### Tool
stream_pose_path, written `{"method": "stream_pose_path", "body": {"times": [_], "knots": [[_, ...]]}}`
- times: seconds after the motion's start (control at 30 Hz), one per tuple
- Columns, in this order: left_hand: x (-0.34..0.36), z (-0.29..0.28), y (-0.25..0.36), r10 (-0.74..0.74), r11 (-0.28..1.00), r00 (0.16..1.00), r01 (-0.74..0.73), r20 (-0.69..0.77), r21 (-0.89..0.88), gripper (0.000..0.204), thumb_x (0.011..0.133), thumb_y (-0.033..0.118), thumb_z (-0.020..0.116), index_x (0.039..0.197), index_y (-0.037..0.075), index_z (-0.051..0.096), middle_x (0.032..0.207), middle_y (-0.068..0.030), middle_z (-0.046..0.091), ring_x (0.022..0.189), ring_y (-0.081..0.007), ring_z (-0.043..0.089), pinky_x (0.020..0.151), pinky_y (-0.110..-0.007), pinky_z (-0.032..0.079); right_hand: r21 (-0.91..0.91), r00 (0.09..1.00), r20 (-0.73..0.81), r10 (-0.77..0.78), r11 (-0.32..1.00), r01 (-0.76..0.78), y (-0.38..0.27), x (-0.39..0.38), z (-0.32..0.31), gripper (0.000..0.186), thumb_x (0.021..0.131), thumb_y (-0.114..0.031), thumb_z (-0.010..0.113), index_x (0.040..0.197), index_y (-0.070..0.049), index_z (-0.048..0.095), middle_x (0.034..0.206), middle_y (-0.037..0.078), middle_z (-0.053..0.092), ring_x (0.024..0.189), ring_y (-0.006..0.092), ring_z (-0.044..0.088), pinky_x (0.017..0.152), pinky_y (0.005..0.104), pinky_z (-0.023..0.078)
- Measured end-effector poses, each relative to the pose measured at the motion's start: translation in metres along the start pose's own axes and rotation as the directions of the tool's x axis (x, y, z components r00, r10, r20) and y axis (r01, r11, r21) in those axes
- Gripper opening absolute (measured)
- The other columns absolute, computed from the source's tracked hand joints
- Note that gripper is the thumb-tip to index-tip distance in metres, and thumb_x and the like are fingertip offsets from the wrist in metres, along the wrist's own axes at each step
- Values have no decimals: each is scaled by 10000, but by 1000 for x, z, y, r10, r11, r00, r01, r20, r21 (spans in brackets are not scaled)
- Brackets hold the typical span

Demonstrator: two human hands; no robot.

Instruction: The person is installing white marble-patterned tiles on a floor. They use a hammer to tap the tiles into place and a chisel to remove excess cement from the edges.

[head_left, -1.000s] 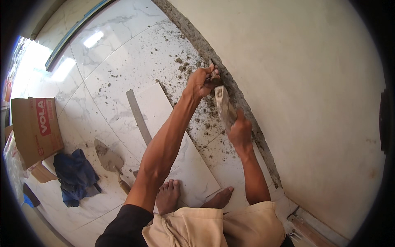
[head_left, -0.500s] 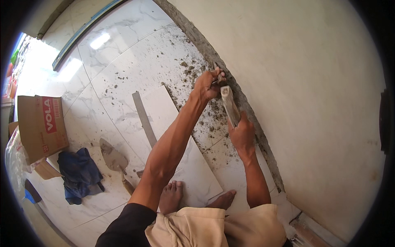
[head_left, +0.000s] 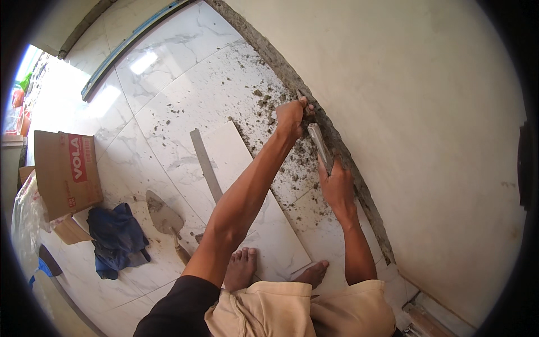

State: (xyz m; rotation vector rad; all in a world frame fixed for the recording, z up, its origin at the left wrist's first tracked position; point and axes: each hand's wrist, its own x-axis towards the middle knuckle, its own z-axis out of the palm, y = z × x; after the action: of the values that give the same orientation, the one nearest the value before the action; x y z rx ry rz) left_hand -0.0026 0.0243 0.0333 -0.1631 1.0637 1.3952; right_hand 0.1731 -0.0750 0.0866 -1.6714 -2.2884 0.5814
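My left hand (head_left: 291, 117) is closed around a slim chisel (head_left: 300, 94), whose tip points away along the rough mortar strip (head_left: 328, 123) at the wall's foot. Just nearer to me, my right hand (head_left: 338, 182) grips a hammer (head_left: 319, 145) with a worn, greyish surface. Its pale end lies close to the left hand; I cannot make out whether it touches the chisel. Grey-brown mortar crumbs (head_left: 300, 160) are scattered on the floor beneath both hands.
A loose white tile (head_left: 269, 219) and a grey flat strip (head_left: 205, 163) lie by my left forearm. Further left are a trowel (head_left: 163, 213), a dark blue cloth (head_left: 118, 238) and a cardboard box (head_left: 56, 191). A long straightedge (head_left: 132, 45) lies at the far left. The wall (head_left: 426, 140) rises at right.
The scene has shifted slightly right and down in the picture. Both hands keep their grips near the same spot at the wall's foot. The hammer appears slightly turned.
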Motion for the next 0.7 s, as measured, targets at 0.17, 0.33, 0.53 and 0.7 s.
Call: {"method": "stream_pose_path", "body": {"times": [0.17, 0.33, 0.53, 0.7], "knots": [[-3, 1, -10, 174, 976, 982, -162, -77, 143, 190, 925, 59, 619, 775, -58, 619, 683, -91, 603, 578, -159, 573, 504, -298, 462, 158, 998, 33, 50, 986, -55, -9, -27, -17, 358, 935, -278, 620, 916, 79, 630, 675, 264, 628, 628, 435, 650, 560, 449, 501], [-3, -11, 4, 212, 900, 977, -186, -23, 395, 222, 922, 67, 625, 735, -50, 641, 625, -91, 594, 533, -146, 550, 480, -312, 438, 140, 976, 178, 126, 978, -151, 5, -62, -40, 386, 948, -318, 593, 940, 68, 610, 632, 253, 626, 610, 414, 664, 529, 448, 504], [1, -32, 23, 199, 862, 979, -192, 34, 470, 206, 925, 97, 631, 778, -47, 644, 676, -108, 627, 567, -166, 579, 502, -333, 466, 132, 924, 303, 233, 950, -283, 17, -99, -53, 405, 947, -336, 596, 904, 66, 594, 616, 264, 607, 631, 431, 656, 534, 454, 489], [-8, -18, 13, 188, 928, 980, -199, 66, 316, 212, 941, 93, 608, 778, -40, 633, 721, -127, 646, 564, -157, 580, 511, -298, 488, 143, 904, 337, 261, 935, -324, 23, -111, -52, 423, 941, -355, 603, 897, 65, 590, 632, 267, 607, 637, 438, 647, 549, 455, 483]]}}
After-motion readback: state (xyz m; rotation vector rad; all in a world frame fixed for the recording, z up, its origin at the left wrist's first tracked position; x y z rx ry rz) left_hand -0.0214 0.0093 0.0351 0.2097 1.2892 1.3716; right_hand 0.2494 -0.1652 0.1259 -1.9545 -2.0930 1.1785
